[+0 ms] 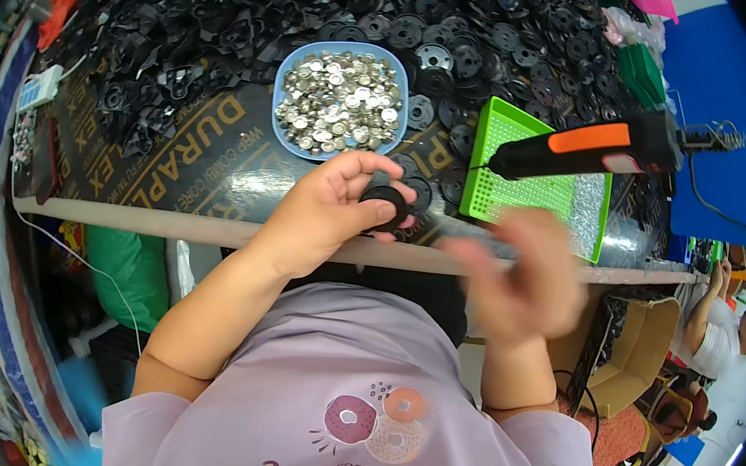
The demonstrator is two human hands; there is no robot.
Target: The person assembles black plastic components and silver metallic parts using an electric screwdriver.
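The table point(242, 172) spreads across the upper half of the view, its dark printed covering showing bare near the front edge. Over its far side lies a wide heap of black plastic discs point(469, 32), ring-shaped pieces with holes in the middle, piled from the left edge to the right. A green perforated tray point(534, 196) sits on the right part of the table, near the front edge. Across its far corner lies a black and orange hand tool point(585, 151), its pointed tip aimed left and its cord running off to the right. Left of the tray stands a light blue bowl point(290, 72) heaped with small silver metal buttons point(342, 101).

The left hand point(320, 213) reaches over the table edge just below the bowl, its fingers curled shut around a single black disc point(386, 202), pinched between thumb and fingertips above the table surface. The right hand point(524, 282) hovers near the table edge below the green tray, heavily blurred; its fingers look loosely spread, but whether they hold anything cannot be told.

A second person point(722, 319) sits at the far right edge, well apart.
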